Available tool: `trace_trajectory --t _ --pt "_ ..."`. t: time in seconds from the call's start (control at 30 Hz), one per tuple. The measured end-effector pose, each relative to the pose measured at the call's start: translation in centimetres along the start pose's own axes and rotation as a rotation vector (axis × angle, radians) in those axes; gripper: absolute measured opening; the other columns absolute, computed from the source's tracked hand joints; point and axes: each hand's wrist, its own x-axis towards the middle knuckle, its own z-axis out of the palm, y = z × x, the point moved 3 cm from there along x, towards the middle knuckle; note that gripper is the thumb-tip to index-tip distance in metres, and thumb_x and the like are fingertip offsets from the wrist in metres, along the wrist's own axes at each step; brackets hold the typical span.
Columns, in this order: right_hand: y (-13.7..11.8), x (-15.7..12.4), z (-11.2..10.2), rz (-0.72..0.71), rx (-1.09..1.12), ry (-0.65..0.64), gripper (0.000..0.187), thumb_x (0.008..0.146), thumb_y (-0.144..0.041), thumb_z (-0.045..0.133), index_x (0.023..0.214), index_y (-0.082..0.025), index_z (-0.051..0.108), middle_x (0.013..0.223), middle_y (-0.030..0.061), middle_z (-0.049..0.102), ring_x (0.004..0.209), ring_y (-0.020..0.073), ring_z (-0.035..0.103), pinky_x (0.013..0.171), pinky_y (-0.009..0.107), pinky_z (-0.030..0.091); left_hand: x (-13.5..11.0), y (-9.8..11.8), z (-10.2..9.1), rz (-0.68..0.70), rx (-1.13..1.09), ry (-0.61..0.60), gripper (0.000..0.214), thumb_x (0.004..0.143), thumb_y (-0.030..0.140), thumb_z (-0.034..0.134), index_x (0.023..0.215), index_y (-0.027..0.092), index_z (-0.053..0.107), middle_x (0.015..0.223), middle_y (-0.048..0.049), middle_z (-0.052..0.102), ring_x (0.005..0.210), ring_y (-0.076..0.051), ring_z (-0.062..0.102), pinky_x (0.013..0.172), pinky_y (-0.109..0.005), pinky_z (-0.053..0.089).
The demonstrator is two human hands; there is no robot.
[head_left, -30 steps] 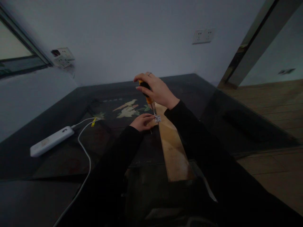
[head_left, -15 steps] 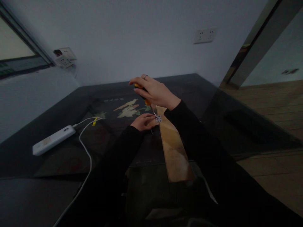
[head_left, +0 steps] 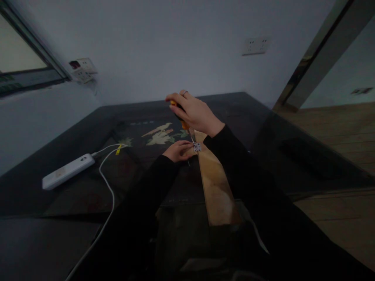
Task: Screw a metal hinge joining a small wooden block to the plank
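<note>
My right hand is wrapped round the yellow-and-black handle of a screwdriver. The shaft slants down so that its tip meets a small metal hinge with several holes. That hinge lies at the left edge of a long, light wooden board. Beside the hinge my left hand is closed, thumb and fingers pinched near the screwdriver tip; what they grip is too small and dark to make out. A thin, screw-like thing lies just below the left fingers.
The dark glossy table bears a flower-and-bird picture. On the left lies a white power strip with a white cable running toward me. A wall with sockets stands behind. The board's near end overhangs the table edge.
The view has shifted slightly. My right hand and the screwdriver handle have tipped a little to the right, the tip staying at the hinge. My left hand keeps its place.
</note>
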Motion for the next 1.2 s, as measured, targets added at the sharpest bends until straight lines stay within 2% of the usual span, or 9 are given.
trace_trajectory --t 0.17,0.37,0.53,0.63,0.77,0.87,1.03,1.1,1.2 --pt "0.24 0.11 0.29 -0.085 0.112 0.008 0.031 0.097 -0.029 0.03 0.121 -0.022 0.049 0.112 0.0057 0.057 0.103 0.0189 0.052 0.09 0.035 0.04 -0.1 -0.16 0.05 -0.022 -0.017 0.01 0.049 0.074 0.028 0.068 0.121 0.021 0.059 0.121 -0.0098 0.06 0.112 -0.023 0.057 0.098 -0.041 0.045" --pt "0.57 0.06 0.3 -0.002 0.064 0.094 0.032 0.093 -0.04 0.041 0.113 -0.02 0.054 0.112 0.0071 0.054 0.102 0.0218 0.051 0.089 0.039 0.041 -0.22 -0.12 0.09 -0.013 -0.02 0.019 0.047 0.075 0.03 0.067 0.12 0.019 0.06 0.12 -0.0109 0.06 0.112 -0.023 0.056 0.099 -0.041 0.044" --pt "0.48 0.23 0.2 -0.076 0.133 0.029 0.034 0.096 -0.029 0.031 0.125 -0.021 0.048 0.117 0.0077 0.055 0.106 0.0199 0.051 0.094 0.038 0.04 -0.14 0.03 0.08 -0.002 -0.017 0.024 0.048 0.075 0.03 0.066 0.121 0.018 0.059 0.12 -0.0108 0.06 0.112 -0.022 0.056 0.098 -0.041 0.045" --pt "0.26 0.23 0.2 -0.105 0.168 -0.011 0.032 0.095 -0.027 0.033 0.123 -0.023 0.049 0.118 0.0064 0.057 0.105 0.0191 0.052 0.093 0.036 0.04 -0.08 0.19 -0.05 0.0 -0.009 0.017 0.048 0.076 0.03 0.066 0.122 0.017 0.058 0.12 -0.0113 0.06 0.111 -0.022 0.057 0.098 -0.04 0.045" --pt "0.07 0.04 0.34 -0.042 0.121 0.031 0.031 0.093 -0.038 0.041 0.116 -0.022 0.053 0.113 0.0071 0.057 0.102 0.0209 0.052 0.09 0.037 0.041 -0.04 0.18 -0.12 -0.016 -0.006 0.011 0.048 0.075 0.029 0.067 0.122 0.019 0.059 0.121 -0.0105 0.06 0.112 -0.023 0.056 0.098 -0.041 0.045" --pt "-0.05 -0.07 0.41 -0.01 0.093 0.065 0.036 0.093 -0.044 0.039 0.116 -0.021 0.054 0.114 0.0074 0.054 0.102 0.0212 0.052 0.089 0.037 0.042 -0.03 0.08 -0.03 -0.015 -0.004 0.005 0.049 0.074 0.029 0.067 0.121 0.019 0.059 0.121 -0.0112 0.059 0.112 -0.024 0.056 0.098 -0.041 0.045" --pt "-0.21 0.01 0.43 -0.08 0.169 0.038 0.036 0.097 -0.033 0.028 0.123 -0.021 0.051 0.116 0.0073 0.055 0.104 0.0182 0.052 0.092 0.035 0.041 -0.02 0.0 0.05 -0.026 0.015 -0.007 0.05 0.074 0.029 0.068 0.122 0.018 0.059 0.122 -0.011 0.059 0.113 -0.023 0.056 0.098 -0.041 0.045" --pt "-0.21 0.03 0.48 -0.099 0.177 0.021 0.033 0.097 -0.028 0.031 0.122 -0.022 0.052 0.11 0.0061 0.058 0.1 0.0173 0.053 0.092 0.034 0.041 -0.01 0.1 -0.01 -0.017 0.013 -0.006 0.05 0.075 0.029 0.067 0.122 0.019 0.058 0.121 -0.0105 0.059 0.113 -0.023 0.056 0.098 -0.04 0.045" --pt "-0.12 0.0 0.54 -0.073 0.135 0.029 0.028 0.095 -0.031 0.038 0.115 -0.022 0.056 0.105 0.0052 0.058 0.096 0.0179 0.053 0.09 0.035 0.041 -0.02 0.19 -0.07 -0.005 0.009 0.008 0.05 0.074 0.028 0.068 0.122 0.019 0.058 0.121 -0.0108 0.06 0.112 -0.023 0.057 0.097 -0.041 0.046"
